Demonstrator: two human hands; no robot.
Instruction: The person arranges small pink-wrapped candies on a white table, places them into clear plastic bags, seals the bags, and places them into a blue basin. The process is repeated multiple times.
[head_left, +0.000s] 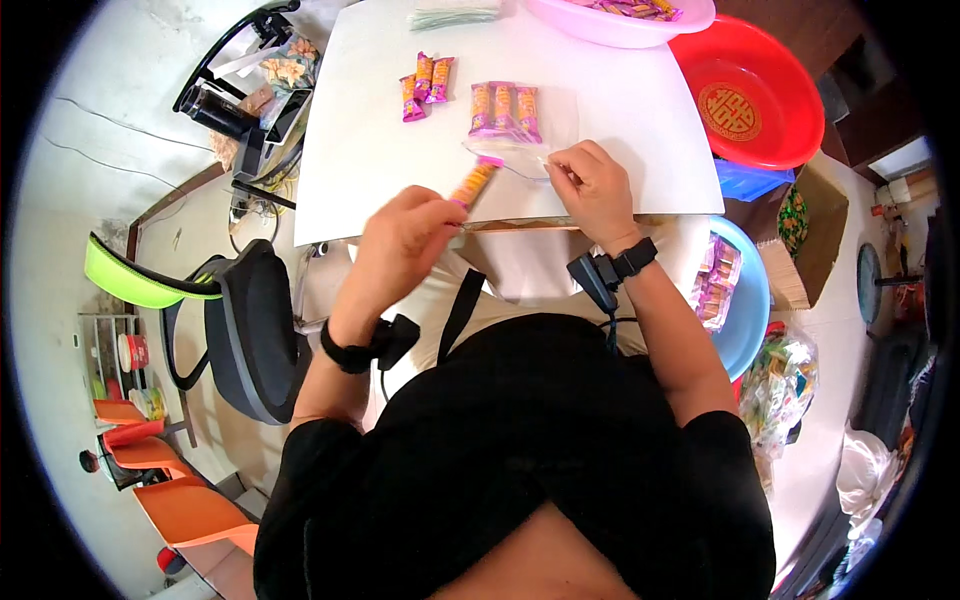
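My left hand (412, 244) grips the lower end of a pink-and-orange wrapped snack bar (475, 184) over the near edge of the white table (622, 97). A clear plastic bag (559, 124) lies flat in front of me, with three wrapped bars (504, 111) side by side in it. Its mouth faces me. My right hand (589, 184) pinches the rim of the bag's mouth at the right. Several loose wrapped bars (426, 84) lie in a small group to the left of the bag.
At the far edge are a stack of clear bags (454, 15) and a pink basin (630, 34) of bars. A red basin (750, 90) stands to the right. Below it, a blue basin (742, 322) holds filled packs. A cardboard box (825, 232) is beyond, and a black chair (259, 337) stands left.
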